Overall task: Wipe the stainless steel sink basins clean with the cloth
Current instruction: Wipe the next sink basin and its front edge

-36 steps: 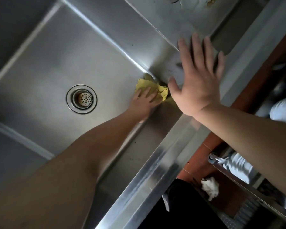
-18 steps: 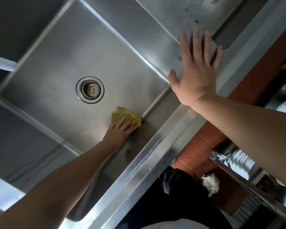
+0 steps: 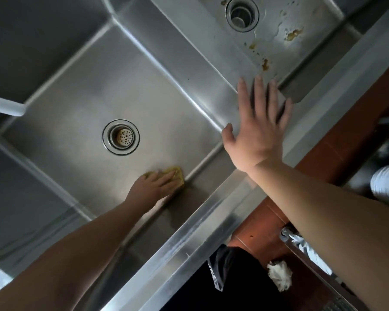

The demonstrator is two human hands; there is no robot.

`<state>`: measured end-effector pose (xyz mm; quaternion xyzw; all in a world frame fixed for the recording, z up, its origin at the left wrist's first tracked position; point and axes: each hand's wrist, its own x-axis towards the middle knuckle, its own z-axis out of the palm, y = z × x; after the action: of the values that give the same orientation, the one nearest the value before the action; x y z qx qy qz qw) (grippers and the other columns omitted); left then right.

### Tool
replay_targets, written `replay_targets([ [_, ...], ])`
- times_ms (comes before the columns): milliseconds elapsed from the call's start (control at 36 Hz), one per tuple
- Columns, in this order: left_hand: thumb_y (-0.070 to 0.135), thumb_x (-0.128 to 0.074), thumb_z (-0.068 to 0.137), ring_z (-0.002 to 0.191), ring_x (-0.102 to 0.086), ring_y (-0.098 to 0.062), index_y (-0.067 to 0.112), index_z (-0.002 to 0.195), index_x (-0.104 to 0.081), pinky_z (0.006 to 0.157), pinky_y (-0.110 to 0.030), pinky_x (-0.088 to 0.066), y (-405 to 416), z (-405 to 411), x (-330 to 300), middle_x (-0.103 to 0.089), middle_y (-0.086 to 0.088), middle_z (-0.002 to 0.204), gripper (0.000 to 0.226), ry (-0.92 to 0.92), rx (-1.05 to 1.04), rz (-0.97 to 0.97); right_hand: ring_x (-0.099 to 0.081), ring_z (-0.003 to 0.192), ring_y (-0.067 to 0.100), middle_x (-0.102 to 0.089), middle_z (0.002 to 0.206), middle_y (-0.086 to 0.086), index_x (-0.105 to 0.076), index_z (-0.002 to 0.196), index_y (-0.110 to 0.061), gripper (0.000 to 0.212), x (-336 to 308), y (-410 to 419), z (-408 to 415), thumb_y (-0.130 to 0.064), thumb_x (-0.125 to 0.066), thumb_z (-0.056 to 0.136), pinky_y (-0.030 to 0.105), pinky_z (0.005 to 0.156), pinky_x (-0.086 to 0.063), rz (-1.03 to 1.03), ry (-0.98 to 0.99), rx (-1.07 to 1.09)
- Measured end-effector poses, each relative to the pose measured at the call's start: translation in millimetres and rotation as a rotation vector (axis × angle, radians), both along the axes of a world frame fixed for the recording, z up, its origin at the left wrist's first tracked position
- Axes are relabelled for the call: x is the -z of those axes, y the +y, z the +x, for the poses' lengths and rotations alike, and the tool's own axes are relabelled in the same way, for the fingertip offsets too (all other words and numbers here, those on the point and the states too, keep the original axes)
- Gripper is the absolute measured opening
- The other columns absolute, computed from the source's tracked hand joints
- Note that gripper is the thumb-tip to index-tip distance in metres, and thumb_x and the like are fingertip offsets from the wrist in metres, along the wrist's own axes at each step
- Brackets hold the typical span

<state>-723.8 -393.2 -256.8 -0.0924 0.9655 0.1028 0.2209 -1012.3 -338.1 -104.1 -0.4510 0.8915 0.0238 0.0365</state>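
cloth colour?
Yellow, a dull mustard shade. The cloth shows in the head view, under the left hand on the basin floor.

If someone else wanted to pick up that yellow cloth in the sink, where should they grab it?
Probably the bunched corner of the yellow cloth poking out beyond the left hand, pinched from above on the drain side; the rest lies flat under the fingers.

A crumpled white rag [image 3: 280, 274] lies on the reddish-brown floor [image 3: 263, 223].

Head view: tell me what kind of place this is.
Probably a commercial or canteen kitchen's wash-up area: a deep multi-basin stainless steel sink, each basin with its own drain, food residue in the far basin, and red floor tiles.
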Motion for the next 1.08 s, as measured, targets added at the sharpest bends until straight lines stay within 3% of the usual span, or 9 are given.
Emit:
replay_targets([
  [83,0.021,-0.069,0.078,0.114,-0.06,-0.034,0.031,0.149,-0.045,0.079,-0.037,-0.053,14,2,-1,-0.047,-0.003,0.153,0.076,-0.142,-0.335,0.022,-0.006,0.153,0.035,-0.012,0.166,0.01,-0.006,0.159,-0.026,0.088,1,1,-1,-0.044,-0.048,0.084,0.065,0.118,-0.011,0.009,-0.007,-0.005],
  [167,0.037,-0.057,0.086,0.123,-0.044,-0.031,0.033,0.159,-0.008,0.092,-0.042,-0.037,31,10,6,-0.021,-0.003,0.161,0.089,-0.437,-0.805,0.032,-0.006,0.153,0.035,-0.011,0.166,0.01,-0.004,0.159,-0.026,0.088,1,1,-1,-0.044,-0.048,0.085,0.065,0.118,-0.01,0.013,-0.014,-0.01],
  [306,0.061,-0.047,0.087,0.147,-0.016,-0.035,0.009,0.158,-0.007,0.118,-0.047,-0.013,40,20,11,-0.018,-0.017,0.161,0.097,-0.639,-1.58,0.197,-0.006,0.153,0.035,-0.01,0.166,0.011,-0.004,0.159,-0.026,0.086,-1,0,0,-0.043,-0.048,0.087,0.065,0.118,-0.01,0.032,-0.015,-0.008],
  [417,0.063,-0.045,0.086,0.153,0.009,-0.03,0.006,0.158,0.009,0.122,-0.047,0.002,39,5,16,0.006,-0.016,0.166,0.106,-0.703,-1.779,0.283,-0.005,0.153,0.035,-0.01,0.166,0.011,-0.003,0.159,-0.027,0.087,-2,0,-1,-0.044,-0.048,0.087,0.066,0.117,-0.01,0.035,-0.021,-0.005],
  [583,0.076,-0.044,0.086,0.153,0.009,-0.032,0.006,0.157,0.011,0.121,-0.051,0.008,37,-13,29,0.011,-0.018,0.166,0.113,-0.502,-2.03,0.333,-0.006,0.152,0.036,-0.01,0.166,0.012,-0.004,0.158,-0.026,0.087,1,0,-1,-0.042,-0.049,0.086,0.067,0.117,-0.01,0.022,-0.021,0.0],
  [750,0.078,-0.037,0.088,0.154,0.003,-0.032,0.012,0.158,0.011,0.122,-0.053,0.002,-27,-9,41,0.008,-0.014,0.167,0.107,-0.339,-1.862,0.141,-0.008,0.152,0.036,-0.013,0.165,0.011,-0.01,0.158,-0.025,0.085,3,1,-1,-0.041,-0.046,0.084,0.066,0.117,-0.011,-0.014,0.003,0.005],
  [833,0.069,-0.027,0.096,0.154,0.006,-0.033,0.015,0.159,0.009,0.121,-0.055,0.005,-54,-3,45,0.007,-0.012,0.167,0.09,-0.342,-1.591,0.059,-0.008,0.152,0.035,-0.014,0.165,0.011,-0.012,0.158,-0.025,0.085,4,1,-1,-0.04,-0.048,0.083,0.066,0.117,-0.011,-0.014,0.009,0.007],
  [944,0.052,-0.013,0.104,0.154,0.011,-0.026,0.026,0.16,0.004,0.119,-0.052,0.012,-65,1,45,0.005,0.0,0.169,0.063,-0.377,-1.043,-0.061,-0.008,0.152,0.035,-0.015,0.165,0.011,-0.012,0.158,-0.025,0.086,3,0,0,-0.039,-0.049,0.082,0.065,0.117,-0.012,-0.01,0.015,0.012],
  [1083,0.05,-0.013,0.105,0.154,0.008,-0.024,0.027,0.161,-0.001,0.121,-0.051,0.009,-67,6,39,-0.005,0.002,0.168,0.062,-0.372,-0.921,-0.136,-0.009,0.152,0.034,-0.017,0.164,0.011,-0.014,0.158,-0.025,0.086,3,0,1,-0.038,-0.051,0.081,0.064,0.117,-0.012,-0.015,0.015,0.014],
])
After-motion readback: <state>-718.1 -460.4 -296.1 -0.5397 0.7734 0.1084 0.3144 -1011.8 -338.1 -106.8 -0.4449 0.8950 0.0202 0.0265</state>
